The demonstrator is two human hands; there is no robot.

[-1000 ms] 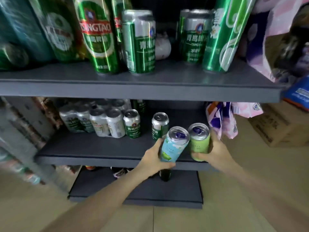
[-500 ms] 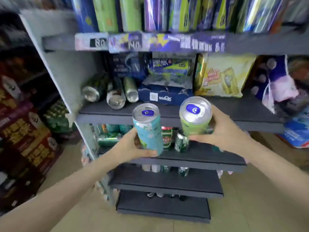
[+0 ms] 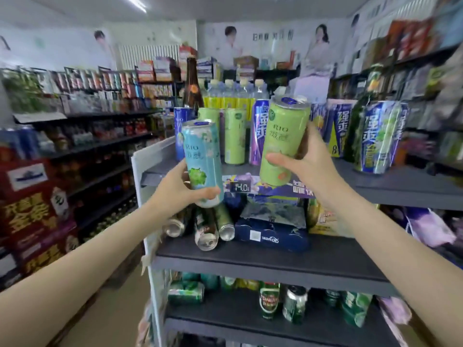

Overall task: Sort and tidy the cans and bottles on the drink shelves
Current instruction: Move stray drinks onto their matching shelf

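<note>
My left hand (image 3: 181, 190) grips a light blue RIO can (image 3: 203, 162) near its base, held upright in front of the top shelf (image 3: 406, 186). My right hand (image 3: 309, 162) grips a light green RIO can (image 3: 285, 140), raised a little higher and tilted slightly right. Behind them on the top shelf stand two matching green cans (image 3: 234, 136), a blue can (image 3: 181, 121) and purple cans (image 3: 258, 132). Both held cans hang in the air just before the shelf's front edge.
Taller blue-and-green cans (image 3: 378, 137) stand at the top shelf's right. The shelf below holds several cans lying on their sides (image 3: 208, 226) and a dark blue carton (image 3: 271, 234). Green beer cans (image 3: 269, 299) stand lower down. Red cartons (image 3: 32, 209) are stacked at the left.
Both hands lifted their cans from the low shelf up to the top shelf's level. My view rose with them, from the bottom shelves to the shelf top and the shop behind.
</note>
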